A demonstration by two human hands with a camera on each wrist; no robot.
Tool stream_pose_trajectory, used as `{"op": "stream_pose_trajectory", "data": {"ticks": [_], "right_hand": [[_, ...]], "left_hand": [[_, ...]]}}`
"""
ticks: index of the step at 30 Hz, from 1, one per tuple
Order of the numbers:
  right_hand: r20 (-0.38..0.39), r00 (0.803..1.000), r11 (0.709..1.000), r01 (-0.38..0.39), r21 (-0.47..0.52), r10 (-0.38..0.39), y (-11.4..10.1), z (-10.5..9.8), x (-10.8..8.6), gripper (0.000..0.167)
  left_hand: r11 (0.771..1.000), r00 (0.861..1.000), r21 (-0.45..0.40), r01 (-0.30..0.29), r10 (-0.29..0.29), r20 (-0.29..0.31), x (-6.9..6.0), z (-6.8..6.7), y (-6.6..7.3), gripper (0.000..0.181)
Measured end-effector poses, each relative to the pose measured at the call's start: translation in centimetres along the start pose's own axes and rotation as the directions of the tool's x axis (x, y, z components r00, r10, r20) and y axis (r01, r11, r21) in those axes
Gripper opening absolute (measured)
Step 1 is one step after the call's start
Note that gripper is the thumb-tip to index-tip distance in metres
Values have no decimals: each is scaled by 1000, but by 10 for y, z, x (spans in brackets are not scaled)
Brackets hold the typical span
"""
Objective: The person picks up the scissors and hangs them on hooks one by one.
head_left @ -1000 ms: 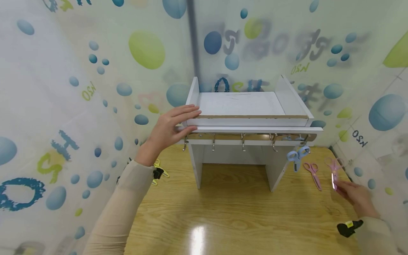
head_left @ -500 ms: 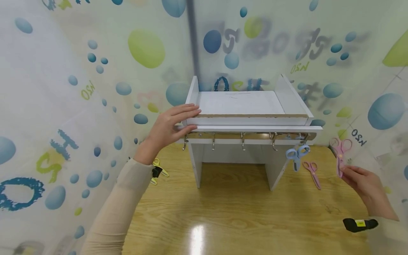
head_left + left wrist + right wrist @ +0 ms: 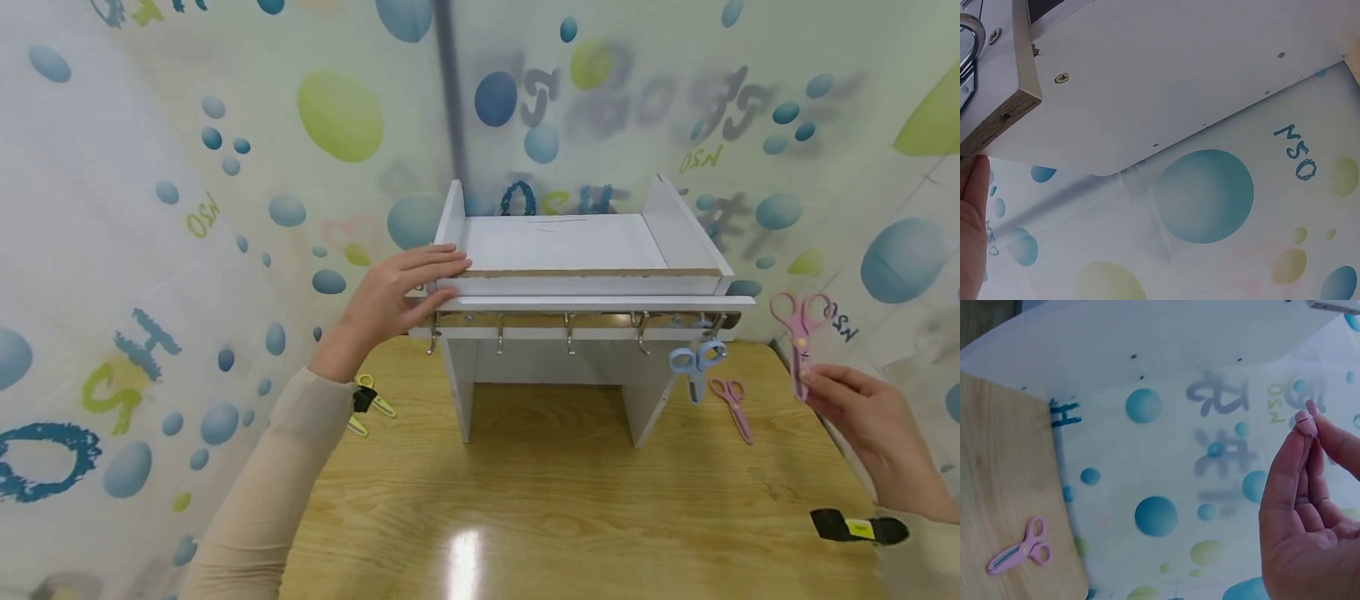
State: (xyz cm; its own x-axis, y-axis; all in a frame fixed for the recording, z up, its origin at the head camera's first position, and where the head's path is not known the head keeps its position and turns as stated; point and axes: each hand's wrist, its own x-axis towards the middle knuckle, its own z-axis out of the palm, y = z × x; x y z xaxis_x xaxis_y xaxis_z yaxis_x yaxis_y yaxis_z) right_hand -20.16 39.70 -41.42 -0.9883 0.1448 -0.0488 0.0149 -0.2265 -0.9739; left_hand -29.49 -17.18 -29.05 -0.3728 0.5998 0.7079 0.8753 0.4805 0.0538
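Note:
My right hand (image 3: 873, 425) pinches a pair of pink scissors (image 3: 802, 342) by the blade end, handle loops upward, right of a white shelf unit (image 3: 592, 286). In the right wrist view, thumb and fingertips meet on the pink blade end (image 3: 1305, 423); the handles are out of sight. With fairly straight fingers, my left hand (image 3: 393, 292) rests on the unit's left front corner, thumb along the front ledge. Several metal hooks (image 3: 570, 333) line the unit's front. Blue scissors (image 3: 697, 367) hang at the right-end hook.
Another pair of pink scissors (image 3: 733, 406) lies on the wooden table (image 3: 555, 508) right of the unit. Yellow scissors (image 3: 378, 400) lie on the left, partly behind the left wrist. Patterned sheeting (image 3: 337, 117) surrounds the table at the back and sides.
My right hand has lifted the pink scissors off the table and moved them up and slightly right, handles now raised beside the unit. The left hand keeps its place.

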Motion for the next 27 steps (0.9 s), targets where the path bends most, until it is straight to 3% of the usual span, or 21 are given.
{"op": "stream_pose_trajectory", "data": {"ticks": [6, 17, 24, 27], "right_hand": [[97, 992, 993, 69, 94, -78, -14, 12, -5, 21], [175, 971, 985, 152, 80, -164, -34, 41, -21, 26], [299, 923, 969, 240, 50, -244, -31, 57, -33, 33], [332, 915, 971, 240, 17, -231, -28, 64, -36, 34]], "left_hand": [[1000, 1000, 0, -15, 15, 7, 2, -2, -4, 37], [1000, 1000, 3, -9, 9, 21, 7, 0, -4, 35], [1000, 1000, 13, -15, 15, 17, 5, 3, -8, 33], [1000, 1000, 18, -23, 22, 9, 5, 4, -9, 29]]}}
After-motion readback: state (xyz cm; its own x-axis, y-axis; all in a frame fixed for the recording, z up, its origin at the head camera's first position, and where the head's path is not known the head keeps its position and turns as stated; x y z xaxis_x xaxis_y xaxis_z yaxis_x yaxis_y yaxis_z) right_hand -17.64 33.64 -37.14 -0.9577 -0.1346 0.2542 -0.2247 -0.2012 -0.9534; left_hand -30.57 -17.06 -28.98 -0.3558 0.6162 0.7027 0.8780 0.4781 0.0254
